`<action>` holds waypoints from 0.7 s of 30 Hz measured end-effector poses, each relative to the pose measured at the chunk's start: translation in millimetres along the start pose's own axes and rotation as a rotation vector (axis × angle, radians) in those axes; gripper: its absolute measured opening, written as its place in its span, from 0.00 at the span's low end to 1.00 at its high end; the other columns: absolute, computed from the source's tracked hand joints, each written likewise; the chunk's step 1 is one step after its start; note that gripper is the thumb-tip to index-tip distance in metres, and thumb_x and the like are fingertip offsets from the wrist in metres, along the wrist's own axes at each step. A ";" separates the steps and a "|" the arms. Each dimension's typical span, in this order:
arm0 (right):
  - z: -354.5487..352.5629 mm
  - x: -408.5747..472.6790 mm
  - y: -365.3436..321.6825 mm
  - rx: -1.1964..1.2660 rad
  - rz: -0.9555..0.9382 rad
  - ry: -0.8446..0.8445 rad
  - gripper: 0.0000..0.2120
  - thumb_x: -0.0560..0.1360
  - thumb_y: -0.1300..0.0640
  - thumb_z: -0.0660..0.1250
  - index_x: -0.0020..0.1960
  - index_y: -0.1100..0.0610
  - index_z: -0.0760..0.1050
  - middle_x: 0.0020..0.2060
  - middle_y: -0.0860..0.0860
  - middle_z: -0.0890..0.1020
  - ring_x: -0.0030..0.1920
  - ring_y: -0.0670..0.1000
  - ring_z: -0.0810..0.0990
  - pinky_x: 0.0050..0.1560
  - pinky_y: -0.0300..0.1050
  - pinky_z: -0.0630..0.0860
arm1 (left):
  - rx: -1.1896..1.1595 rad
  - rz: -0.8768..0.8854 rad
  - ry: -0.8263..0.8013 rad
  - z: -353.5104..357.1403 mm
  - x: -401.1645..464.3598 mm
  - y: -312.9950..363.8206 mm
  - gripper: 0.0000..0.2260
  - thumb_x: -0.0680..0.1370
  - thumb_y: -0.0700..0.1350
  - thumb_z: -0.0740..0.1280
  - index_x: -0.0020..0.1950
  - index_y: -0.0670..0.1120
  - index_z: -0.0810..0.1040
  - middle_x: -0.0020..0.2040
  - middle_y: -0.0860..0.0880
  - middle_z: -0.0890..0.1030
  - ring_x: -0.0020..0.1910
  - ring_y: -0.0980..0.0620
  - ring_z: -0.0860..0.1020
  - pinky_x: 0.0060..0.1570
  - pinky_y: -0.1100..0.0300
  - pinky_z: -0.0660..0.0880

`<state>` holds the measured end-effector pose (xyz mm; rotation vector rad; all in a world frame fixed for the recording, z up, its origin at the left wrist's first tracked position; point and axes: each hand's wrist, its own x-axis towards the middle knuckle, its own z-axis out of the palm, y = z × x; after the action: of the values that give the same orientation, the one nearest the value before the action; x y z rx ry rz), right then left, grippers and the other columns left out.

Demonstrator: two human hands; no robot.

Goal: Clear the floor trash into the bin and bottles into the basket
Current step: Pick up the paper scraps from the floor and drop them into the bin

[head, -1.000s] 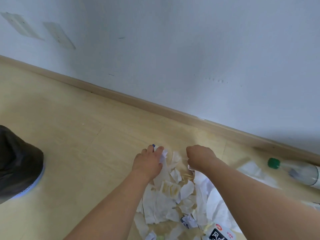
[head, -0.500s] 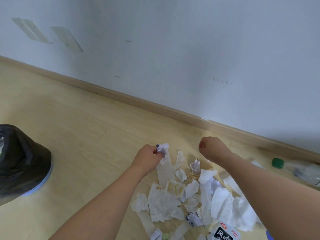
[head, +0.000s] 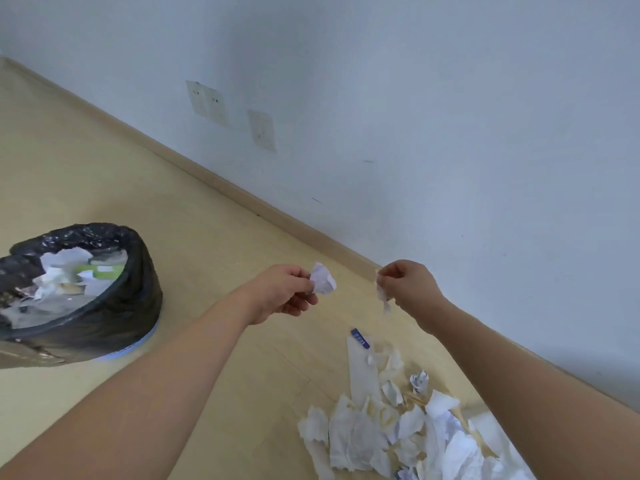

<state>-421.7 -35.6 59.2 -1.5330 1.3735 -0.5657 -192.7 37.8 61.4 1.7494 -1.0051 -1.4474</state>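
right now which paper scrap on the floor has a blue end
The long flat strip at the pile's far edge, below the raised hands. Its top end carries a blue label; the other scraps on the floor are crumpled and mostly white.

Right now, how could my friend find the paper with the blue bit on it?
Start at the heap of white paper scraps on the floor by the wall. At its far edge, toward the hands, lies a long flat paper strip. It is smooth where the others are crumpled, and only it has a small blue label at its top end.
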 end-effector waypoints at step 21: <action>378.9 29.0 -255.9 0.077 -0.044 -0.342 0.05 0.77 0.63 0.65 0.43 0.56 0.75 0.44 0.56 0.80 0.34 0.52 0.78 0.30 0.39 0.75 | 0.674 -0.203 1.172 -311.3 -70.1 -98.7 0.10 0.80 0.46 0.58 0.57 0.47 0.74 0.56 0.45 0.76 0.56 0.44 0.74 0.56 0.49 0.67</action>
<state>26.6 42.3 112.5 -1.5189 1.0477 -0.3577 121.7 150.4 68.1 2.6634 -0.6465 0.0624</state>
